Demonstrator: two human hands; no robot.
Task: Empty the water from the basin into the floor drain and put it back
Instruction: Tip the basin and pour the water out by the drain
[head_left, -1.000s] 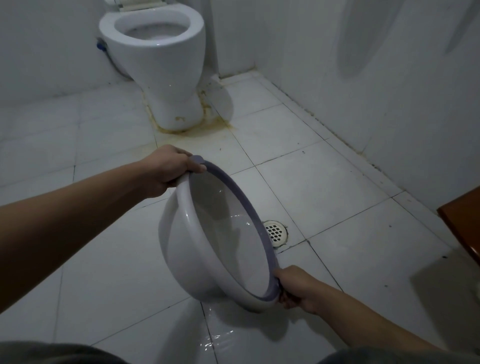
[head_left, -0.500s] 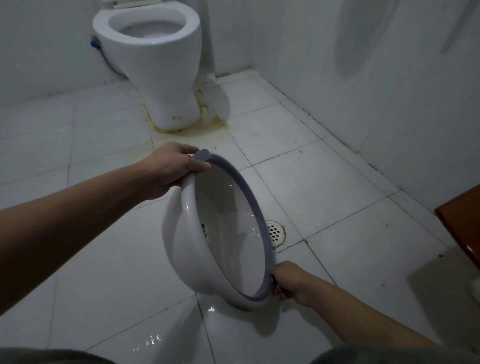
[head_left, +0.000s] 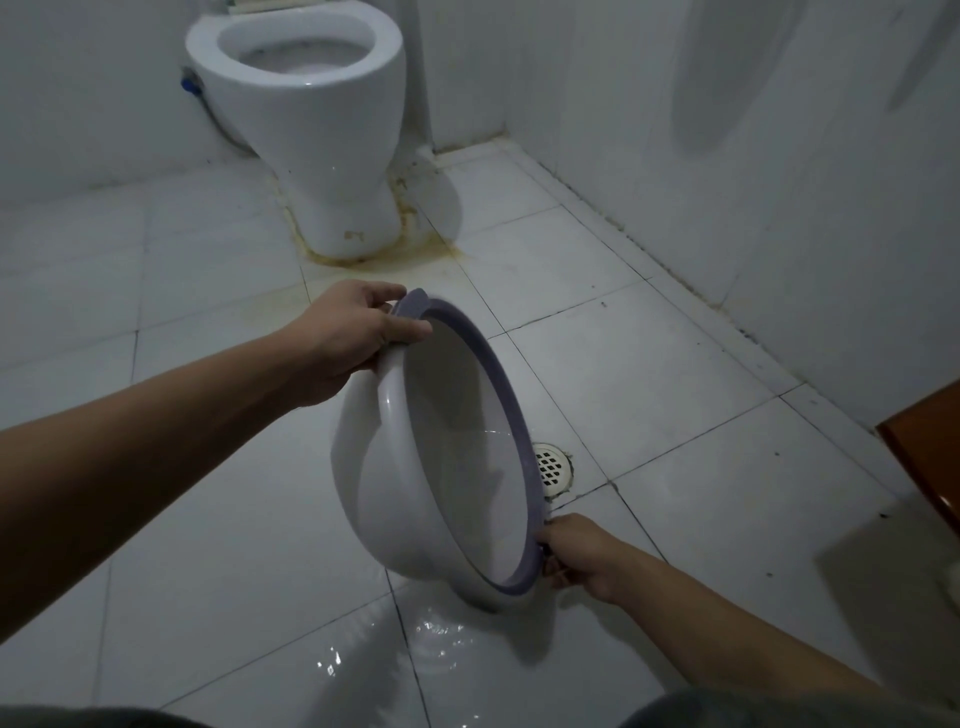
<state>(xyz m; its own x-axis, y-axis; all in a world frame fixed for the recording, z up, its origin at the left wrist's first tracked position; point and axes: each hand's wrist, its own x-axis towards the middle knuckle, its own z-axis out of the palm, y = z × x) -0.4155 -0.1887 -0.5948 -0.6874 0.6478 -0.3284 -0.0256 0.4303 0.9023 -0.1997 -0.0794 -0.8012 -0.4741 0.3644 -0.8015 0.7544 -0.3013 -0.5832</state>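
Observation:
A white plastic basin (head_left: 374, 499) with a purple rim is held almost on its side above the tiled floor, its opening facing right toward the round floor drain (head_left: 553, 465). My left hand (head_left: 358, 332) grips the rim at the top. My right hand (head_left: 582, 556) grips the rim at the bottom. The inside of the basin looks nearly dry, with a faint water line. A wet patch of water (head_left: 431, 634) shines on the tiles under and in front of the basin. Part of the drain is hidden behind the rim.
A white toilet (head_left: 311, 114) stands at the back, with yellow stains round its base. White tiled walls run along the right side and the back. A brown wooden piece (head_left: 930, 441) juts in at the right edge.
The basin has tipped a little further upright and shifted slightly left. The last water seen inside it half a second ago has run out, and the wet patch on the floor has grown.

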